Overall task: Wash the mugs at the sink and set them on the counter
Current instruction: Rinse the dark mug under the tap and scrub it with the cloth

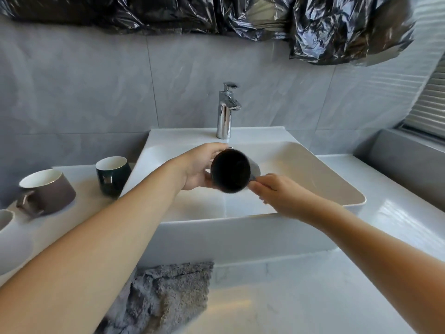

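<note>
across the top of the frame, crumpled black plastic (216, 15) hangs over a grey tiled wall (72, 92). centre: a white rectangular sink (313, 169) sits on a white counter (397, 213) that runs to both sides of it; a chrome tap (226, 112) stands upright at the sink's back edge, no water visible. lower centre: a grey mat (163, 297) lies on the floor below the sink. both forearms reach in from the lower corners and meet over the basin. left of centre: a brown mug (48, 191), wide and low with a white inside, stands on the counter with its handle toward the viewer; just beside the sink's left wall stands a dark green mug (113, 175), upright. at the far left edge, part of another pale mug (4, 219) shows. mid-frame, above the basin: a black mug (230, 171), its dark round end facing the camera. the left hand (197, 167) holds its body, fingers curled round the far side. the right hand (277, 191) pinches something grey at the mug's lower right, probably the handle; blur hides the detail.
</note>
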A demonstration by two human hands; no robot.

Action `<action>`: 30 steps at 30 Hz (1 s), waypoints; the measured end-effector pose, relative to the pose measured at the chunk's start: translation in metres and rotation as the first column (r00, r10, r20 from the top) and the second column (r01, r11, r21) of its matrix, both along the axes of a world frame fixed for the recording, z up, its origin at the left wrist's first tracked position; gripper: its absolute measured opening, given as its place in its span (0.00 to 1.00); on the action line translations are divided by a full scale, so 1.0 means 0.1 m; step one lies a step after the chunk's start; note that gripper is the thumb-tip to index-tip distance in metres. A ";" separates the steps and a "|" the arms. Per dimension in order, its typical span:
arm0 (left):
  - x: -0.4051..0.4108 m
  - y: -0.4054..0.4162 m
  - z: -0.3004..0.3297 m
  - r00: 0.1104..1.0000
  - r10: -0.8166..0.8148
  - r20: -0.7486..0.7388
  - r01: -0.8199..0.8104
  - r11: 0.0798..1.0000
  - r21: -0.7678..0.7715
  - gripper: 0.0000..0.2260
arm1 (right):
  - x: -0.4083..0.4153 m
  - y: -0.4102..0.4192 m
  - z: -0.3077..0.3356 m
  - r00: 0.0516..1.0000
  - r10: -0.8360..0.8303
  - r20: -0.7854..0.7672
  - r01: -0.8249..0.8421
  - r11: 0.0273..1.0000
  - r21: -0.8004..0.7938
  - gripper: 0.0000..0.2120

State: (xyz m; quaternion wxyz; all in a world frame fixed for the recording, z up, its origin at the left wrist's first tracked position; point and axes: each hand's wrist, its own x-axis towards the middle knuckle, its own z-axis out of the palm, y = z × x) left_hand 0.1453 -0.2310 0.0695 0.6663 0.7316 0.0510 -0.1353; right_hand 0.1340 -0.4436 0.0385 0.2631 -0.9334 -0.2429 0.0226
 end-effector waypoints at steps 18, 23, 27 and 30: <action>-1.90 -0.17 -0.58 0.921 -0.216 -0.323 0.311 -0.086 0.946 0.10 | -0.10 0.01 0.00 0.969 0.051 -0.240 0.068 0.885 0.461 0.16; -1.80 0.01 -0.65 0.980 -0.169 0.100 -0.054 0.259 0.964 0.09 | -0.11 0.01 -0.05 0.986 0.011 -0.164 0.064 0.893 0.445 0.18; -1.77 -0.01 -0.52 0.811 0.212 0.545 -0.518 0.694 0.501 0.09 | -0.12 -0.02 -0.07 0.992 -0.003 -0.125 0.055 0.907 0.417 0.18; -1.71 -0.10 -0.44 0.649 0.463 0.604 -0.668 0.727 0.160 0.06 | -0.10 -0.01 -0.08 0.994 -0.002 -0.112 0.049 0.905 0.423 0.17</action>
